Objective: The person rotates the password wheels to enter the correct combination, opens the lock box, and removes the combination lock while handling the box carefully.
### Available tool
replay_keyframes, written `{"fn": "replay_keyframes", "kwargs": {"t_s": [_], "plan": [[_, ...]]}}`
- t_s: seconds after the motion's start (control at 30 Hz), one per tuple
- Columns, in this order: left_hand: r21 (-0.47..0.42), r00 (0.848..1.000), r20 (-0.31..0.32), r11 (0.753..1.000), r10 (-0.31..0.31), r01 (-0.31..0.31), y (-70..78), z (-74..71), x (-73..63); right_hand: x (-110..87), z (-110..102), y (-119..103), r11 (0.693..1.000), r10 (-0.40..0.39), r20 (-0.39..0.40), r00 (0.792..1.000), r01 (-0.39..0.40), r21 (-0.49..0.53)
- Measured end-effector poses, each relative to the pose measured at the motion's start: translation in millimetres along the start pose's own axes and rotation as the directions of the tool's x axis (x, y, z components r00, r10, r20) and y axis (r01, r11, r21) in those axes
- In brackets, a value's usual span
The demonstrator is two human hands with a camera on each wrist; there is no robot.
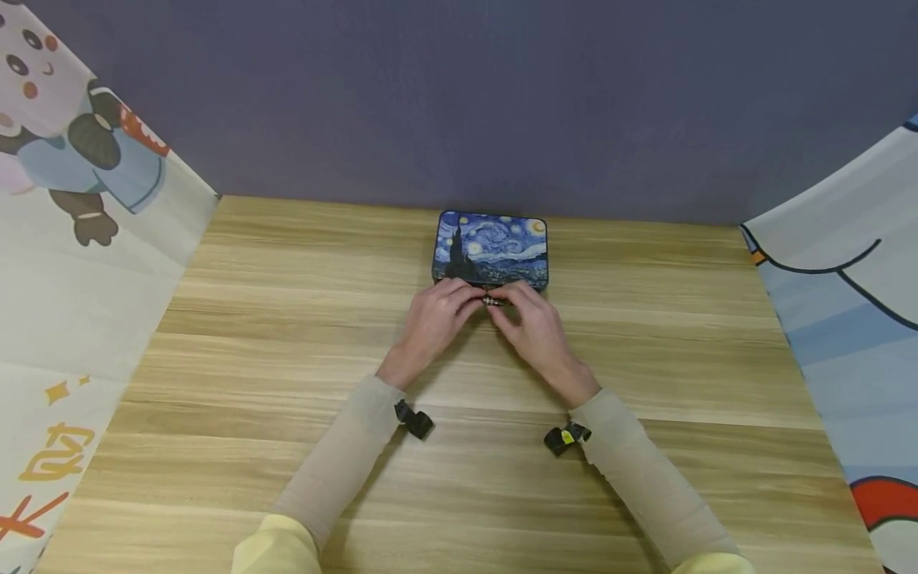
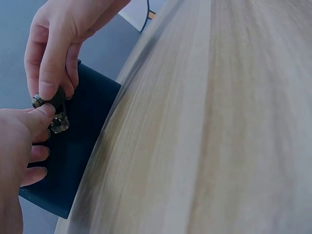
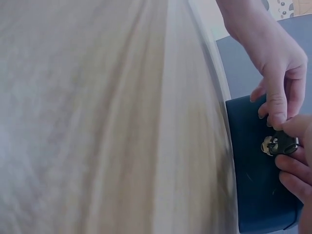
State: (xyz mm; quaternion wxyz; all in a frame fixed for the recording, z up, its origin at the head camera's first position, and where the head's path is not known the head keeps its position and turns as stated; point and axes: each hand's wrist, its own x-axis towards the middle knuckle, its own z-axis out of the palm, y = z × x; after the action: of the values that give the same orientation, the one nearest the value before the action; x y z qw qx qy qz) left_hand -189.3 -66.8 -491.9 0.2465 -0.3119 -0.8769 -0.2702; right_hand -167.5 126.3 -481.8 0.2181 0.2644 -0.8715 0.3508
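Observation:
A box [image 1: 495,247] with a blue swirling night-sky picture on its lid stands upright on its base, lid down. Its dark front wall [image 2: 83,146] carries a small metal clasp [image 3: 268,145]. At this clasp sits a small dark padlock [image 3: 286,143] with what look like ridged number dials [image 1: 491,300]. My left hand [image 1: 433,319] pinches the padlock from the left between thumb and fingers. From the right, my right hand [image 1: 534,323] pinches it too, thumb and fingertips close to the left ones. The fingers cover part of the lock in every view.
The box stands near the back of a wooden table [image 1: 287,335], close to a dark blue-grey panel [image 1: 466,104]. Printed cloth walls flank the left [image 1: 93,303] and right [image 1: 853,343] sides. Black wrist straps [image 1: 414,420] hang at both sleeves.

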Motion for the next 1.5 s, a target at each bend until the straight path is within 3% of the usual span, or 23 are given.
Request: {"fn": "replay_keyframes", "kwargs": {"t_s": [0.23, 0.53, 1.5], "plan": [[0.009, 1.000, 0.003, 1.000, -0.003, 0.003, -0.1, -0.3, 1.0, 2.1, -2.7, 1.6, 0.999, -0.036, 0.016, 0.999, 0.036, 0.006], [0.019, 1.000, 0.015, 1.000, -0.012, 0.012, -0.3, -0.1, 2.3, 4.6, -5.3, -0.5, 0.999, -0.025, 0.037, 0.999, 0.026, -0.026], [0.010, 1.000, 0.013, 1.000, -0.012, 0.012, 2.0, 0.1, 1.3, 0.9, -1.4, -5.3, 0.996, 0.000, -0.018, 1.000, -0.001, -0.086]]}}
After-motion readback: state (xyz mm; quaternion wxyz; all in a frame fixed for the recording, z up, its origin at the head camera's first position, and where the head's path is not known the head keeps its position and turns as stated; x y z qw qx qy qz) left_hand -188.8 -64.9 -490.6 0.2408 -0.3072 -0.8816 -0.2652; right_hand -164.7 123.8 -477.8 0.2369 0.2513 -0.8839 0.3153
